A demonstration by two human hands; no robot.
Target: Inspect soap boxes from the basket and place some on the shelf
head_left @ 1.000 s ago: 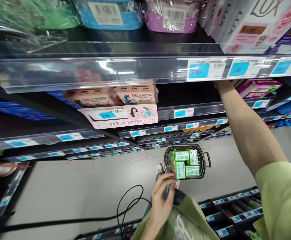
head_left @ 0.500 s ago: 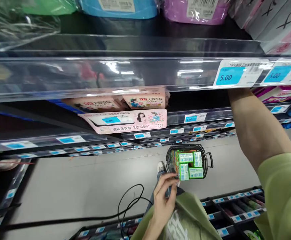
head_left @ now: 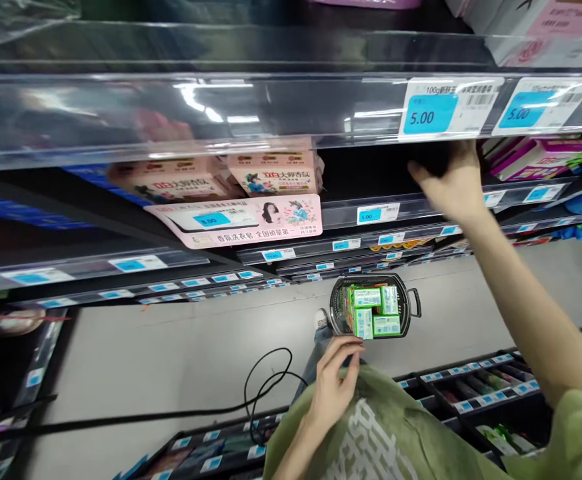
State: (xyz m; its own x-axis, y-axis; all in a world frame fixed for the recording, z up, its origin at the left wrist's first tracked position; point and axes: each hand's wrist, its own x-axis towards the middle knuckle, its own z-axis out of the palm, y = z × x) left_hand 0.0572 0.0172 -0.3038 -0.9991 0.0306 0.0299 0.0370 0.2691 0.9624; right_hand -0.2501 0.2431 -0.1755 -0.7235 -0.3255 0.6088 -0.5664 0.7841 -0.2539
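Note:
My right hand (head_left: 453, 187) is raised at the edge of the second shelf, just below the clear price strip (head_left: 271, 110). It is blurred by motion; its thumb sticks out to the left and nothing shows in it. My left hand (head_left: 333, 387) hangs low against my green shirt (head_left: 385, 433), fingers loosely bent and holding nothing. It hovers just above a dark wire basket (head_left: 338, 317) that stands on the floor. Several green boxes (head_left: 373, 313) fill the basket.
Pink soap boxes (head_left: 275, 177) sit on the shelf left of my right hand, above a pink promo sign (head_left: 235, 223). Magenta boxes (head_left: 535, 157) lie to its right. Blue 5.00 price tags (head_left: 423, 113) line the strips. A black cable (head_left: 265, 390) loops over the grey floor (head_left: 145, 360).
My right hand has come out from deep under the shelf, so the hand now shows at its front edge. The view has tilted down slightly. My left hand stays near the basket.

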